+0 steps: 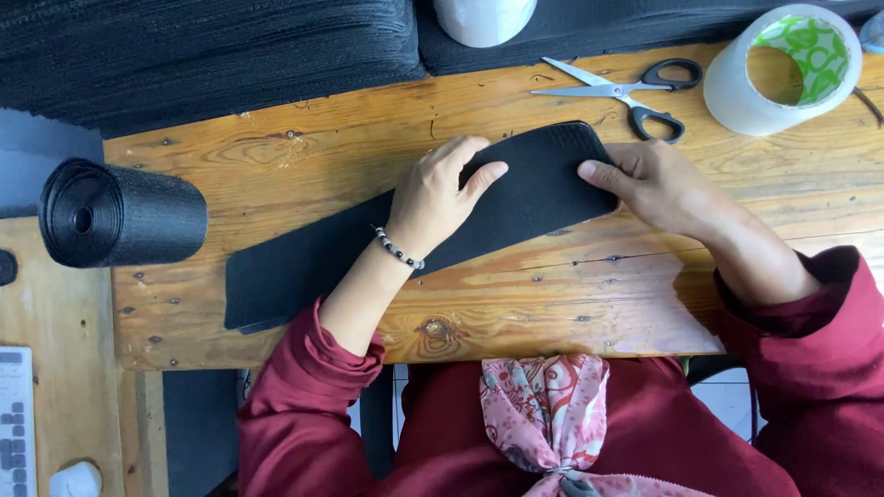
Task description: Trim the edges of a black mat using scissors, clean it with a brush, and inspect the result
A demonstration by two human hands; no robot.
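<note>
A long black textured strip [313,262] lies slanted across the wooden table [552,294], its right end rounded. My left hand [437,198] presses flat on the strip's middle, fingers spread toward the right; a bead bracelet circles that wrist. My right hand [658,184] grips the strip's rounded right end, thumb on top and fingers at its edge. Both arms wear dark red sleeves.
Scissors [626,90] with black handles lie beyond the strip. A large roll of clear tape [783,69] stands at the far right. A black mesh roll [120,213] lies left. Dark stacked material [212,55] lines the back edge, with a white object [483,18] behind.
</note>
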